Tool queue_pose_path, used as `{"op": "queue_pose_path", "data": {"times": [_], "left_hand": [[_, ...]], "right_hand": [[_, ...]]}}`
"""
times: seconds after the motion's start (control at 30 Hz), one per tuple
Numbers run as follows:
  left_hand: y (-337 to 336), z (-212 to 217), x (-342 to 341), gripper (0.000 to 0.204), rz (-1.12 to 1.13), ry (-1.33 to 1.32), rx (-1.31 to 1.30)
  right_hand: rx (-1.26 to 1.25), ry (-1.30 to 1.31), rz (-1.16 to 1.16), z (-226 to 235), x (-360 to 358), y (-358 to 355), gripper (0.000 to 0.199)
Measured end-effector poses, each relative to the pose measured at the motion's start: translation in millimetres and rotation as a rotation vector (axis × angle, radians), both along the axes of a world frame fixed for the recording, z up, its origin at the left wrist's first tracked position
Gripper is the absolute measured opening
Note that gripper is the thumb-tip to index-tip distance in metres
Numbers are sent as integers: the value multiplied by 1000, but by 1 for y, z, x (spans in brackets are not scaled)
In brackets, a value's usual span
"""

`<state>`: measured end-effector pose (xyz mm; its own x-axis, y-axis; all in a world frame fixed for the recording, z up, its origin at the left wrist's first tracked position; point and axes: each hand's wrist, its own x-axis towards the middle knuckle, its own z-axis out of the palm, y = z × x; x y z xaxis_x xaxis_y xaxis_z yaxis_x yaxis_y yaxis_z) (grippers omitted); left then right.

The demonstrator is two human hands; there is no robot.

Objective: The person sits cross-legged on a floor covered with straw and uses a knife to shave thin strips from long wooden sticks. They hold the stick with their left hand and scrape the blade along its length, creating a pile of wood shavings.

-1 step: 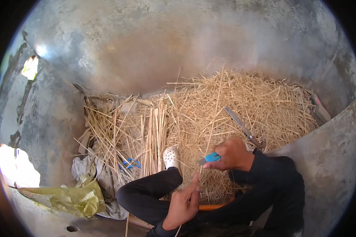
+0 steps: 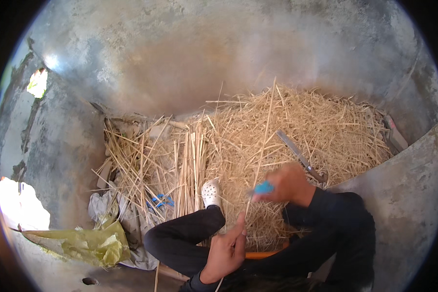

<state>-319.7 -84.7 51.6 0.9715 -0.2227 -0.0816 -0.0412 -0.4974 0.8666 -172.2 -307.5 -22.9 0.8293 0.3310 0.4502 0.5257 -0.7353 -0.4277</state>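
Note:
My left hand (image 2: 226, 255) is closed low at the centre, pinching a long thin bamboo strip (image 2: 264, 151) with its index finger stretched along it. The strip slants up and away over the shavings, and its lower end passes under the hand. My right hand (image 2: 292, 185), smeared by motion, grips a turquoise utility knife (image 2: 264, 188). Its blurred blade lies at the strip, just above my left fingertips; whether it bites into the strip I cannot tell.
A heap of pale shavings (image 2: 321, 121) spreads in front, with a long-bladed knife (image 2: 297, 151) lying on it. Split strips (image 2: 192, 165) lie left of centre, near blue scraps (image 2: 160, 200). A yellow-green sack (image 2: 87, 246) sits lower left. Grey walls (image 2: 204, 58) enclose the space.
My right hand and the utility knife have shifted slightly up and away along the strip and are now blurred. My left hand stays in place.

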Motion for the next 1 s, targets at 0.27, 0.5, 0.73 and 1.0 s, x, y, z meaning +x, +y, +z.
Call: {"op": "queue_pose_path", "data": {"times": [0.27,0.5,0.73,1.0], "left_hand": [[4,0,-2,43,-29,-12,91],[0,3,-12,42,-138,-95,84],[-9,3,-19,46,-283,-3,183],[5,-17,8,44,116,355,-480]], "right_hand": [[-136,77,24,10,-12,4,69],[-127,25,-288,3,64,-74,75],[-93,70,-680,-2,97,-151,80],[64,415,-444,36,46,-80,82]]}}
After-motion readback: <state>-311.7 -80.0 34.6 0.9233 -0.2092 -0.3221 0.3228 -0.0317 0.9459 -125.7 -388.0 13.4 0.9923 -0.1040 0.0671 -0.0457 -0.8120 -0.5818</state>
